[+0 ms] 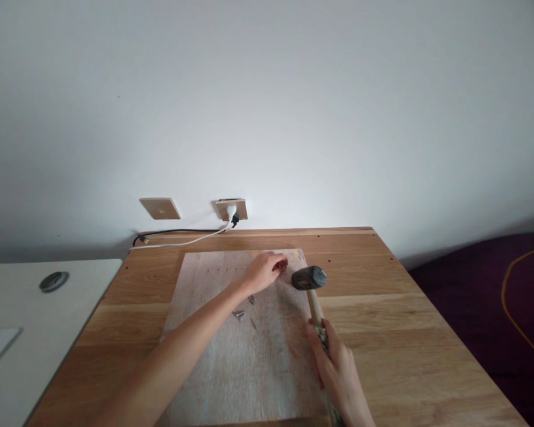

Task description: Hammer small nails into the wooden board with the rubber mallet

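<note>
A pale plywood board (213,362) lies on a wooden table (382,332). My left hand (264,271) reaches to the board's far edge, fingers pinched together on something too small to make out. My right hand (338,370) grips the wooden handle of a hammer (309,279), whose dark head hangs just right of my left fingertips. A few loose nails (244,313) lie on the board behind my left wrist. A faint row of small marks runs along the board's far part.
A white and a black cable (182,237) run from a wall socket (231,209) along the table's back edge. A second wall plate (160,208) sits to the left. A white desk (26,332) adjoins on the left; dark purple bedding (493,308) lies right.
</note>
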A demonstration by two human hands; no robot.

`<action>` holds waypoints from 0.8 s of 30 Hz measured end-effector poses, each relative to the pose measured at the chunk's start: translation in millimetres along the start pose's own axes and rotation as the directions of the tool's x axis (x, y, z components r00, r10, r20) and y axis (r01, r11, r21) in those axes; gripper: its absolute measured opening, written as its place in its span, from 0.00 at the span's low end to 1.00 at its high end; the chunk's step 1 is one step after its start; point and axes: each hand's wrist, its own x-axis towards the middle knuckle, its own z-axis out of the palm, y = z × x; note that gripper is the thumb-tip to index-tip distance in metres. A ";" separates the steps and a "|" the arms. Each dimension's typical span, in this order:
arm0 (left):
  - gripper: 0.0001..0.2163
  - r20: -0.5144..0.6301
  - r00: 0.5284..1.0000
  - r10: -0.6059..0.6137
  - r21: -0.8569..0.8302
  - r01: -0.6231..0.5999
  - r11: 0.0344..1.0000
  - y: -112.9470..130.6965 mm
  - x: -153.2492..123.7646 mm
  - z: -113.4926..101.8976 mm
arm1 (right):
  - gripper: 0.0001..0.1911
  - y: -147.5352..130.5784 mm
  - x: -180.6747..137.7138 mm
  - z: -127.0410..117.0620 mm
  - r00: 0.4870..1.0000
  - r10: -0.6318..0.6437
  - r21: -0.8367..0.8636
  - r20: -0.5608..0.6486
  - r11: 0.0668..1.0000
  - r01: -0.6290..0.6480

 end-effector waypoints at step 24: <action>0.09 -0.040 0.997 0.066 -0.058 -0.069 0.996 -12.2 -2.5 6.2 | 0.36 -9.1 0.4 -2.7 0.997 0.056 0.015 0.061 0.998 -0.057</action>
